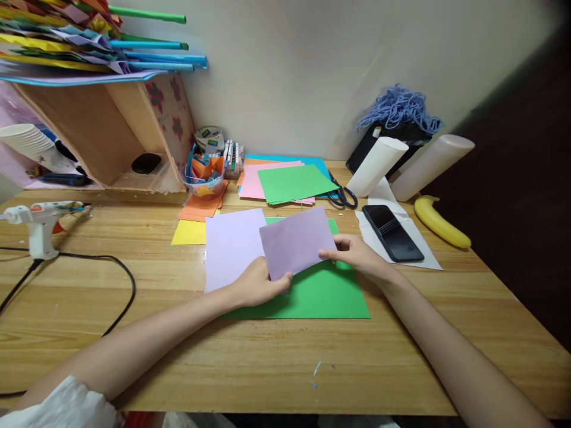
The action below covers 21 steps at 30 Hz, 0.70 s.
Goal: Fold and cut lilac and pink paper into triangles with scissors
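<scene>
Both my hands hold a folded lilac paper [297,241] lifted a little above the wooden desk. My left hand [259,285] pinches its lower left corner. My right hand [357,254] pinches its right edge. Under it lie a flat lilac sheet [232,245] and a large green sheet [321,294].
A stack of pink, blue and green paper [289,181] with scissors [342,195] lies behind. A phone [392,233] on white paper, a banana [439,223] and white rolls [379,165] stand at the right. A glue gun [40,223] with black cable [120,285] is left. A scrap bowl [206,177] sits by a wooden box.
</scene>
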### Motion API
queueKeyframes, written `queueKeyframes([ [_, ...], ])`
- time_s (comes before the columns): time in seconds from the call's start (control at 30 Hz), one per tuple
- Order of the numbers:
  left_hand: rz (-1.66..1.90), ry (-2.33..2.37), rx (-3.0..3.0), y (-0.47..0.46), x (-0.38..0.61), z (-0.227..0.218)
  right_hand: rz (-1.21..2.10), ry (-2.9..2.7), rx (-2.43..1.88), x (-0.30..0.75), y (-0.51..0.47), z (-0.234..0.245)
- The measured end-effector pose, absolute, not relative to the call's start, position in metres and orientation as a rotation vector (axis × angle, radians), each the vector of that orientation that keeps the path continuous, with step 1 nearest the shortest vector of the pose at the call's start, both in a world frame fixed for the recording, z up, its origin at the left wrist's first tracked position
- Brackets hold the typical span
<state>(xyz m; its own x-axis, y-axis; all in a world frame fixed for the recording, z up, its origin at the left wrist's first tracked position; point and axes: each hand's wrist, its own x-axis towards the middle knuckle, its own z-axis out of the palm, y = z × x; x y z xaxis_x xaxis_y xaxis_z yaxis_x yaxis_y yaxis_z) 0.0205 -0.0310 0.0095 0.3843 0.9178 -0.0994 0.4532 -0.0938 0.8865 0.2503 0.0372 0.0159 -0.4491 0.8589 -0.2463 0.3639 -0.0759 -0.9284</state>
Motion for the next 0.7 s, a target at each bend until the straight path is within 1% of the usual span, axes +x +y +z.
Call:
queueKeyframes([
  [0.23,0.81,1.304,1.583,-0.03,0.018,0.012,1.56,-1.535,-1.352,0.245,0.035,0.008],
  [0.47,0.758,1.247,1.679,-0.029,0.02,0.01,1.603,-1.515,-1.258,0.232,0.024,0.005],
  [0.7,0.743,1.297,1.582,-0.027,0.02,0.006,1.643,-1.608,-1.23,0.223,0.013,0.014],
])
